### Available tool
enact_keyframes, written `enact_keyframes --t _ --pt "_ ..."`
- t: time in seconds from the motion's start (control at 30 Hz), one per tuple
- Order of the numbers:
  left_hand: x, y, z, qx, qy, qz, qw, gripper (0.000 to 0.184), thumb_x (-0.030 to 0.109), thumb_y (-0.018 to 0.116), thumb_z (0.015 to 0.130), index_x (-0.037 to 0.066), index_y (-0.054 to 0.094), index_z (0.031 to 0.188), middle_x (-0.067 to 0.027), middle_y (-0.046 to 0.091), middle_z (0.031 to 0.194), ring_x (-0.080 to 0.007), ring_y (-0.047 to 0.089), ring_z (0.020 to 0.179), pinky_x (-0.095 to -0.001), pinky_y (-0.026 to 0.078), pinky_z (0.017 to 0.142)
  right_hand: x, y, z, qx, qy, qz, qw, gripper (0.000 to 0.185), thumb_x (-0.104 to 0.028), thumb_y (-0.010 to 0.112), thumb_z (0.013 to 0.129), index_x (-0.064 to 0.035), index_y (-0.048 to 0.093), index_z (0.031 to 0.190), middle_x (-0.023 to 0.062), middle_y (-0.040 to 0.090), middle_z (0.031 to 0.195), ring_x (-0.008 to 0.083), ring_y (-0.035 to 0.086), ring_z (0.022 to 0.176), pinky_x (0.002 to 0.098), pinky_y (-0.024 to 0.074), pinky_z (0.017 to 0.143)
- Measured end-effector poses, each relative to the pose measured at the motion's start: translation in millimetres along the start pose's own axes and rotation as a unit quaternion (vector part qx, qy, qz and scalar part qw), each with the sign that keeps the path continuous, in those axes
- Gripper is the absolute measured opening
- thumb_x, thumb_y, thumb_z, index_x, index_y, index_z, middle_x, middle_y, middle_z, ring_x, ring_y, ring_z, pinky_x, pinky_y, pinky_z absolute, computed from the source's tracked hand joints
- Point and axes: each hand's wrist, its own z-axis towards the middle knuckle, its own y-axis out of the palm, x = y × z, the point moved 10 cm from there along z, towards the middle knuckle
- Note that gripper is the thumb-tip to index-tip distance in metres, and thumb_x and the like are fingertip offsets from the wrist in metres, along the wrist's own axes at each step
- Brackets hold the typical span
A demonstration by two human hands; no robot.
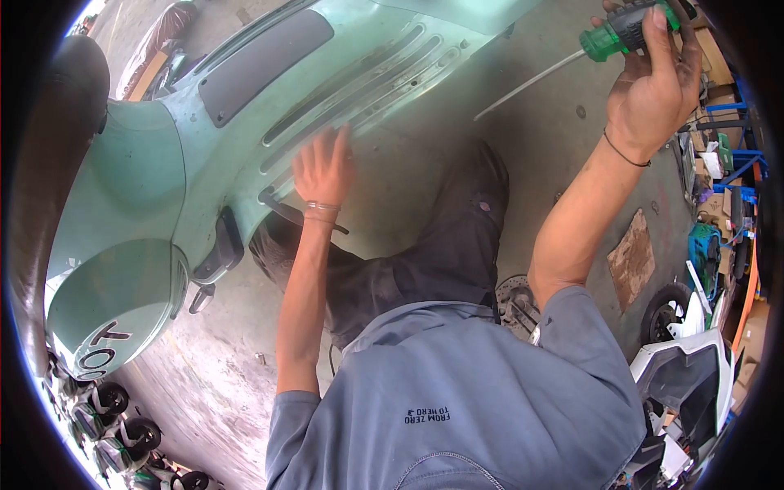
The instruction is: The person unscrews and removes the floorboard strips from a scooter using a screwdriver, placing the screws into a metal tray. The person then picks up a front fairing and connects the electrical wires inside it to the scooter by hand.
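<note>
A green-and-black screwdriver (600, 42) is held by its handle in my right hand (653, 90), raised at the upper right. Its long thin shaft points down and left, the tip in the air away from the scooter. Slightly blurred, my left hand (323, 167) has its fingers apart at the lower edge of the mint-green scooter body (237, 155); whether it touches is unclear. Long slots run along the ribbed footboard (367, 90) just above that hand. A dark grey panel (265, 65) sits on the body farther up and left.
A black footrest-like part (220, 249) juts from the scooter at left. Cardboard (631, 260) lies on the floor at right, near a wheel (665, 313) and a white-and-black body part (686, 376). Loaded shelves (727, 196) line the right edge. Several small-wheeled vehicles (122, 416) stand lower left.
</note>
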Motion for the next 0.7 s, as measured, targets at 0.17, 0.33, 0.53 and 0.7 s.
enact_keyframes --t 0.17,0.33,0.53,0.7 --pt "-1.4 3.1 -0.8 -0.009 -0.015 0.001 1.000 0.057 0.025 0.082 0.074 0.035 0.068 0.129 0.0062 0.065 0.121 -0.0198 0.061 0.102 -0.0383 0.046 0.087 37.7 -80.0 21.7 0.045 0.043 0.014 0.998 0.029 -0.016 0.059 0.100 0.0024 0.055 0.122 0.0234 0.068 0.098 0.0342 0.068 0.079 0.0411 0.0568 0.062" --pt "-1.8 3.3 -1.8 -0.003 -0.017 0.005 1.000 0.063 0.024 0.083 0.069 0.036 0.068 0.129 0.0068 0.064 0.122 -0.0205 0.060 0.103 -0.0388 0.045 0.088 52.3 -127.3 20.7 0.118 0.110 -0.055 0.985 0.024 -0.017 0.060 0.100 0.0009 0.057 0.115 0.0209 0.068 0.092 0.0309 0.065 0.071 0.0402 0.0528 0.055" --pt "-1.8 4.3 -2.8 -0.017 -0.016 0.017 1.000 0.069 0.022 0.083 0.064 0.036 0.067 0.130 0.0067 0.064 0.122 -0.0205 0.060 0.105 -0.0388 0.045 0.088 42.2 -148.2 5.9 0.204 0.012 0.001 0.979 0.029 -0.018 0.059 0.097 0.0008 0.047 0.116 0.0172 0.063 0.079 0.0282 0.065 0.061 0.0361 0.0517 0.050" --pt "0.2 -1.1 0.8 -0.005 -0.017 0.010 1.000 0.058 0.028 0.084 0.070 0.034 0.068 0.126 0.0050 0.065 0.120 -0.0214 0.061 0.106 -0.0397 0.045 0.087 41.0 -176.4 4.4 0.252 -0.111 -0.047 0.960 0.034 -0.022 0.059 0.098 0.0019 0.038 0.113 0.0173 0.060 0.077 0.0251 0.060 0.053 0.0342 0.0504 0.048"
